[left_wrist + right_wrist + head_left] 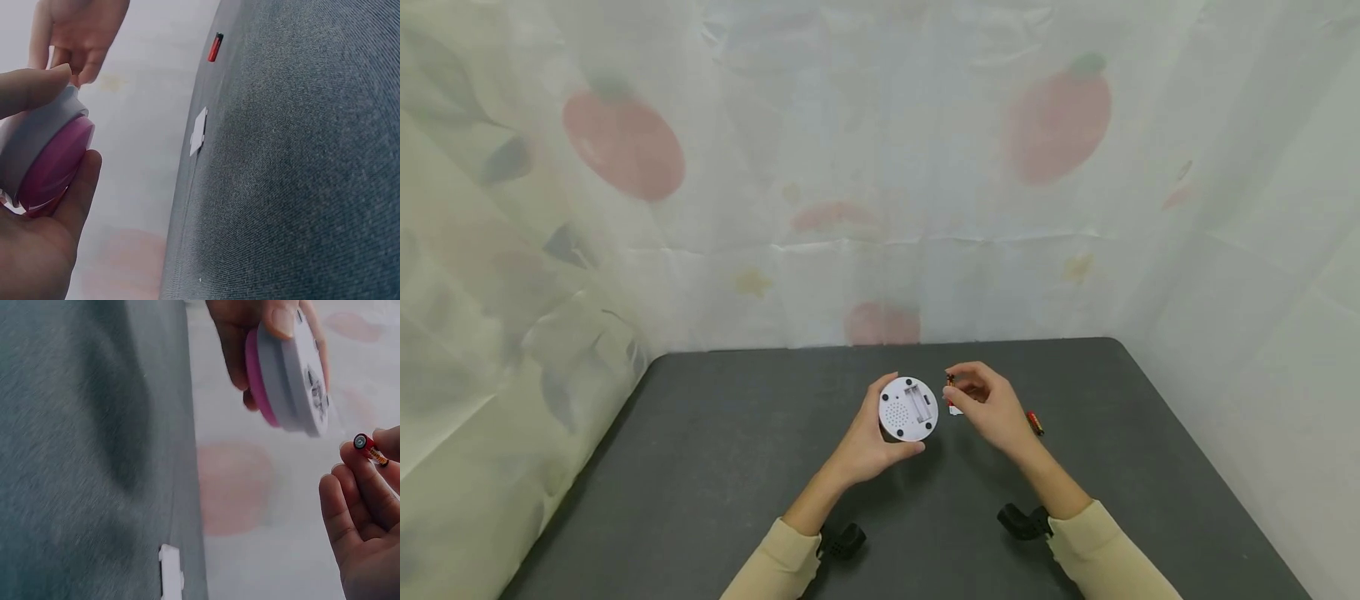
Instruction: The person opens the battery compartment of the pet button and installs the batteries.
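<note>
My left hand [867, 446] grips a round white device [897, 414] by its edge, thumb on the near side and fingers on the far side. Its underside faces up in the head view, showing small dark feet, a dotted grille and an uncovered battery compartment [917, 402]. The opposite face is pink, as both wrist views show. To the right of the device, apart from it, my right hand [994, 410] pinches a small red and black battery [369, 449] between thumb and fingers. Below that hand a white battery cover [198, 131] lies on the table.
A second red and black battery [1035, 423] lies on the dark grey table [722, 467], right of my right hand. Pale sheets [880, 167] with fruit prints hang behind the table and at its sides. Black wrist mounts [844, 542] stick out near both sleeves.
</note>
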A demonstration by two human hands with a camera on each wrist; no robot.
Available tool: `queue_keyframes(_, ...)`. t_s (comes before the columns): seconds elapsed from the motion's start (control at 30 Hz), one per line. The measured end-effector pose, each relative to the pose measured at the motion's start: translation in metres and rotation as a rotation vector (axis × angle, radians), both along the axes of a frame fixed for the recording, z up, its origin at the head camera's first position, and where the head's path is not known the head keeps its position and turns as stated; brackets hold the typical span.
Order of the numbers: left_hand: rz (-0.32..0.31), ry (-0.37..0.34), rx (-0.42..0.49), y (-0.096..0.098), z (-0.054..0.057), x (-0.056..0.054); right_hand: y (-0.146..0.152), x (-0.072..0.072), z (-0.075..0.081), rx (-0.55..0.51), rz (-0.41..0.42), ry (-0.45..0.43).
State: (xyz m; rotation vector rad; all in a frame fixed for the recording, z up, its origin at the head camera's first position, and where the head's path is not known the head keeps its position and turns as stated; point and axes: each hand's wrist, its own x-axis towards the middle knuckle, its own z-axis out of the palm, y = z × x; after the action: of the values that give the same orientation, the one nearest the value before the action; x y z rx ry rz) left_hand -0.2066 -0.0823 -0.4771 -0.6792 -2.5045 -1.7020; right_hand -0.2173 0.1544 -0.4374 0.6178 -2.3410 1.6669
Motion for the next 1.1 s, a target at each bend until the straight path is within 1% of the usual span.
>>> queue_keyframes(0.1,0.001,0.001,0.000,0.000,0.000,0.000,-0.005,-0.004,-0.003,0.006,-0.021,0.029)
queue_keyframes(0.37,-0.024,-0.008,0.001,0.002,0.001,-0.001,-0.020,-0.003,0.001,0.004,-0.030,0.112)
queue_keyframes(0.6,-0.046,-0.016,-0.009,0.000,0.001,0.001,-0.032,-0.002,-0.004,0.040,-0.041,0.164)
queue_keyframes(0.73,-0.057,-0.023,-0.003,-0.001,0.001,0.001,-0.037,-0.002,-0.007,0.055,-0.037,0.226)
queue_keyframes(0.9,-0.074,-0.040,0.009,0.000,0.000,0.001,-0.041,-0.002,-0.010,0.111,-0.059,0.298)
queue_keyframes(1.1,-0.086,-0.054,0.028,0.001,0.001,0.001,-0.042,-0.001,-0.014,0.166,-0.064,0.326)
